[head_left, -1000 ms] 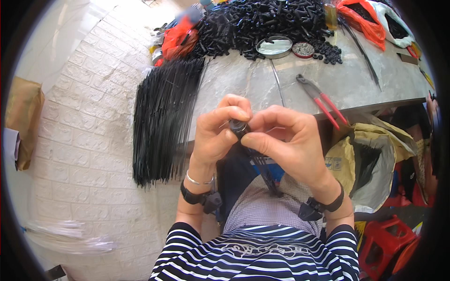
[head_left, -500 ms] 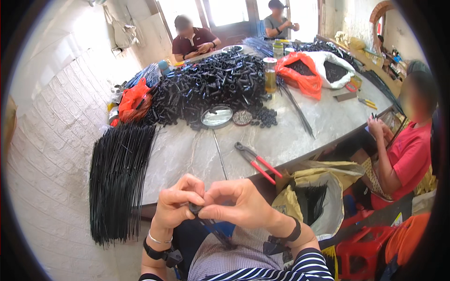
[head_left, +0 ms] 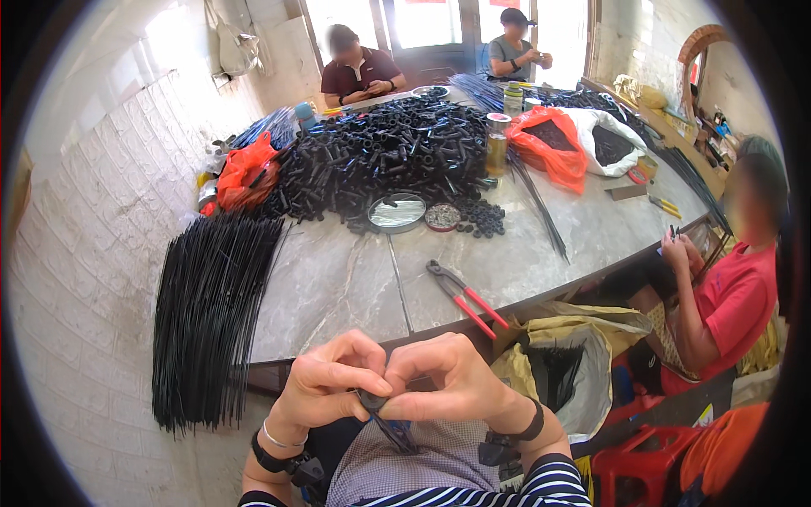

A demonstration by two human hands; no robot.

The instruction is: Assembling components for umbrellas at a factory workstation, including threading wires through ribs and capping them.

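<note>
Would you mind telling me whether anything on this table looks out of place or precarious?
The bundle of black rods hangs far over the table's left edge, ends drooping. The red-handled pliers lie close to the near edge. Nothing looks spilled or broken.

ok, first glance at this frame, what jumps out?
The big heap of short black tubes piled mid-table, with a fan of long thin black rods hanging over the table's left edge. Nearer, red-handled pliers lie on the grey marble table. At the bottom, the left hand and right hand pinch a small black part together between their fingers.
</note>
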